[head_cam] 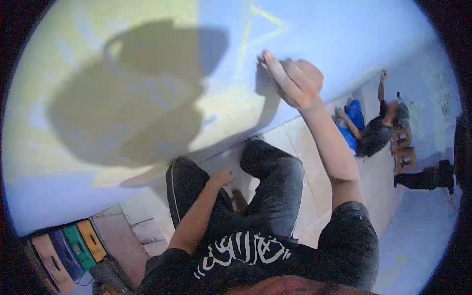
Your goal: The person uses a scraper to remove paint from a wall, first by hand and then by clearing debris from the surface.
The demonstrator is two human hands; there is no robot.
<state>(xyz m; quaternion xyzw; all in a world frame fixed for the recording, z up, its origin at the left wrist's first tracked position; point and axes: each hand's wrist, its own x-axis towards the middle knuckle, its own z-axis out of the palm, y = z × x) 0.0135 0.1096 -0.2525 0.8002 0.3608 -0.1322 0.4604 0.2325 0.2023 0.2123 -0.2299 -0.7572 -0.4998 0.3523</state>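
Note:
My right hand [300, 83] is raised to a pale wall [332, 40], its fingers closed around a small object [262, 56] at the fingertips. Blur hides what kind it is. Yellow lines [263, 14] form an angular outline just above that hand. A broad yellow patch [147, 11] covers the wall on the left; whether it is paint or light I cannot tell. Large dark shadows fall across it. Low between my bent knees, my left hand [223, 179] hangs near the dark trousers [273, 177]. Its fingers look curled, and their inner side is hidden.
Plastic crates in several colours [79, 245] stand at the lower left. On the right, another person [374, 136] reaches up to the wall beside a blue item [354, 114]. Farther back are orange-brown crates [403, 147] and a second person [424, 179]. Light tiles [313, 217] cover the floor.

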